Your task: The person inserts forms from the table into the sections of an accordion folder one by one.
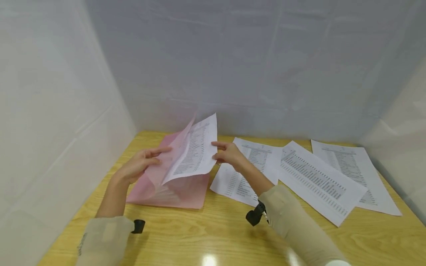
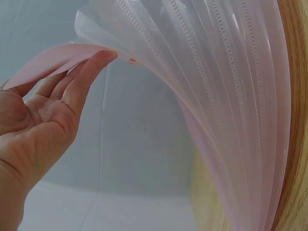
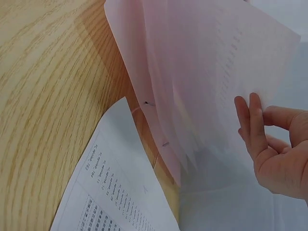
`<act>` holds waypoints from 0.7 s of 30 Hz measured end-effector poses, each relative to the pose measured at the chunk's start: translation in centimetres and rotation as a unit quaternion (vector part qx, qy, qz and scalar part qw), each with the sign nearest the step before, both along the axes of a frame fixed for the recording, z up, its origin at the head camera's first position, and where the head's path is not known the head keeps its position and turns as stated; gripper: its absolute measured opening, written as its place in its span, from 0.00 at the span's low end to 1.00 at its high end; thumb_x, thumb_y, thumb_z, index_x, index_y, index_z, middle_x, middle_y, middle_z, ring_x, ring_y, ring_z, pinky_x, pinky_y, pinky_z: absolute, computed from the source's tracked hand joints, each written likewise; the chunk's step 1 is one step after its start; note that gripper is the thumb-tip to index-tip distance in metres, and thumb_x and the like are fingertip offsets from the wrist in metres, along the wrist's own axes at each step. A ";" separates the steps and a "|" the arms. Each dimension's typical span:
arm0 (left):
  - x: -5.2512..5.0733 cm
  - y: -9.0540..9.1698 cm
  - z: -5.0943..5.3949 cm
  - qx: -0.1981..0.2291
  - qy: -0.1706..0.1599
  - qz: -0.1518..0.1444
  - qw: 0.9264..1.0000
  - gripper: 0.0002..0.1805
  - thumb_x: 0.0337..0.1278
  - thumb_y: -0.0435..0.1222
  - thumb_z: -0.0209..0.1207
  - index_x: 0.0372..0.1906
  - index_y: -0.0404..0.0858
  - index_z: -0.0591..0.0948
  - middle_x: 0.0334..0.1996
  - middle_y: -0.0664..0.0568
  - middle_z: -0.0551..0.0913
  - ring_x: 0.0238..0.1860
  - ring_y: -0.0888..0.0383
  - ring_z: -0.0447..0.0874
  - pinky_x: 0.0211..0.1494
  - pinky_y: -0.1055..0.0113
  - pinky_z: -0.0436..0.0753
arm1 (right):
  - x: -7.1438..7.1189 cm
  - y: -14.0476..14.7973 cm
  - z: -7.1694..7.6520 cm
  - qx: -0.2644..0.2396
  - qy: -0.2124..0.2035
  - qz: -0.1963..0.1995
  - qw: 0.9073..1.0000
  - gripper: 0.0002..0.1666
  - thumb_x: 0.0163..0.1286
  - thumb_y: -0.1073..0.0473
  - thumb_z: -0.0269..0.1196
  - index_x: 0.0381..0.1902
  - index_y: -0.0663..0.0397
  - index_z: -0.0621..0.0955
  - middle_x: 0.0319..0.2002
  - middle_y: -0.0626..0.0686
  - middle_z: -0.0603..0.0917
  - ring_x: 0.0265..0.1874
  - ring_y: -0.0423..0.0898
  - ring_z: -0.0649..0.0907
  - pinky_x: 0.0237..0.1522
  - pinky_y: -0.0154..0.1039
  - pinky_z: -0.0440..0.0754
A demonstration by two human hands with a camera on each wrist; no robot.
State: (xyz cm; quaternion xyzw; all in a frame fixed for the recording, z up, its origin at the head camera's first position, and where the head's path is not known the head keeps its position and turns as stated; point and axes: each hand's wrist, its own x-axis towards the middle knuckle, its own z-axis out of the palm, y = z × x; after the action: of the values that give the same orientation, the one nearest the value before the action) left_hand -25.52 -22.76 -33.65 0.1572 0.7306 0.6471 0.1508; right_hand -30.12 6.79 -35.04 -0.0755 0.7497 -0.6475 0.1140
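A pink clear-pocket folder (image 1: 189,195) lies spread on the table, with its transparent sleeves (image 2: 231,96) fanned out in the left wrist view. My left hand (image 1: 138,164) pinches the lifted pink leaves at their left side between thumb and fingers. A white printed sheet (image 1: 199,147) stands tilted up, its left part against or inside a raised sleeve; which of these, I cannot tell. On its right edge, my right hand (image 1: 229,153) pinches the sheet between thumb and fingers. The right wrist view shows that hand (image 3: 276,144) at the sheet's edge.
Right of the folder, a printed sheet (image 1: 229,181) lies partly under my right forearm. Farther right, a slanted sheet (image 1: 319,181) overlaps another sheet (image 1: 349,166). The wooden table (image 1: 186,236) meets pale sheeting walls (image 1: 233,66) at the back and sides.
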 end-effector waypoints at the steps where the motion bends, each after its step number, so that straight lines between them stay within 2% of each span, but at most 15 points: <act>1: 0.0 0.0 0.0 0.000 -0.001 0.000 1.000 0.26 0.61 0.26 0.49 0.66 0.32 0.64 0.55 0.40 0.68 0.28 0.61 0.75 0.31 0.70 0.77 | 0.0 -0.1 0.0 -0.001 -0.001 -0.001 1.000 0.32 0.55 0.76 0.61 0.60 0.62 0.72 0.55 0.62 0.74 0.28 0.45 0.80 0.36 0.39 0.80; 8: 0.1 0.3 0.2 -0.001 -0.001 -0.001 1.000 0.27 0.60 0.25 0.48 0.66 0.31 0.64 0.54 0.38 0.69 0.29 0.60 0.76 0.30 0.70 0.77 | -0.3 -0.9 -0.3 -0.012 -0.010 0.002 1.000 0.31 0.55 0.76 0.60 0.60 0.64 0.72 0.55 0.63 0.73 0.29 0.45 0.81 0.35 0.38 0.80; 15: 0.0 0.4 0.1 -0.006 0.004 0.001 1.000 0.27 0.59 0.24 0.49 0.65 0.30 0.64 0.59 0.39 0.65 0.31 0.60 0.76 0.30 0.71 0.76 | -0.4 -1.6 -0.9 -0.028 -0.012 0.002 1.000 0.31 0.55 0.77 0.59 0.59 0.65 0.72 0.59 0.60 0.70 0.29 0.45 0.80 0.36 0.38 0.80; 21: -0.1 0.4 0.1 -0.014 0.011 -0.004 1.000 0.27 0.59 0.25 0.49 0.65 0.29 0.63 0.62 0.38 0.61 0.36 0.60 0.75 0.34 0.70 0.77 | -0.2 -2.2 -1.2 -0.044 -0.013 0.005 0.999 0.31 0.55 0.76 0.58 0.60 0.65 0.71 0.53 0.64 0.75 0.27 0.43 0.79 0.35 0.38 0.80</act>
State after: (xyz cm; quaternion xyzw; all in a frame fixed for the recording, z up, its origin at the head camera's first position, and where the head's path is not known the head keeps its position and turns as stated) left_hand -25.65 -22.35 -33.58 0.1652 0.7406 0.6343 0.1478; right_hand -30.32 4.61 -36.22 -0.0757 0.7184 -0.6804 0.1234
